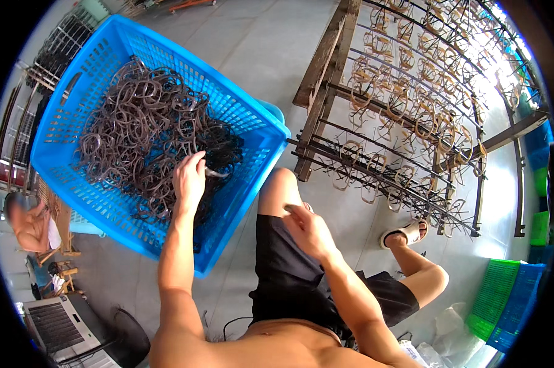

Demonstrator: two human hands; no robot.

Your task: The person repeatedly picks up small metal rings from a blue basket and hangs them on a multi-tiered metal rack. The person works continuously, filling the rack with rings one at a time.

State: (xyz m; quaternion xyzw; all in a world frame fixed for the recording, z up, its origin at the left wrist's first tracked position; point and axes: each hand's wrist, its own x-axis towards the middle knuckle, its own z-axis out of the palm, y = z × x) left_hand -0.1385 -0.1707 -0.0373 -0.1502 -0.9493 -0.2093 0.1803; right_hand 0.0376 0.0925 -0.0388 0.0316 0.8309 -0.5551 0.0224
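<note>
A blue plastic basket (231, 76) stands before me, holding a tangled heap of brown-grey plastic eyeglass frames (139, 110). Darker, thinner pieces (221, 142) lie at the heap's right side. Over the near part of the heap, my left hand (189, 181) has its fingers drawn together on a curved, pale grey eyeglass frame (217, 173), most of it hidden by the hand. My right hand (308, 230) hovers above my thigh with bent fingers. A small dark shape shows at its fingertips, too blurred to tell whether it is held.
To the right, a rack with a wooden post (325, 83) and metal bars carries many amber eyeglass frames (396, 101). Green (495, 294) and blue crates (518, 303) stand at lower right. A fan-like appliance (58, 322) is at lower left. Another person (33, 225) sits beyond the basket.
</note>
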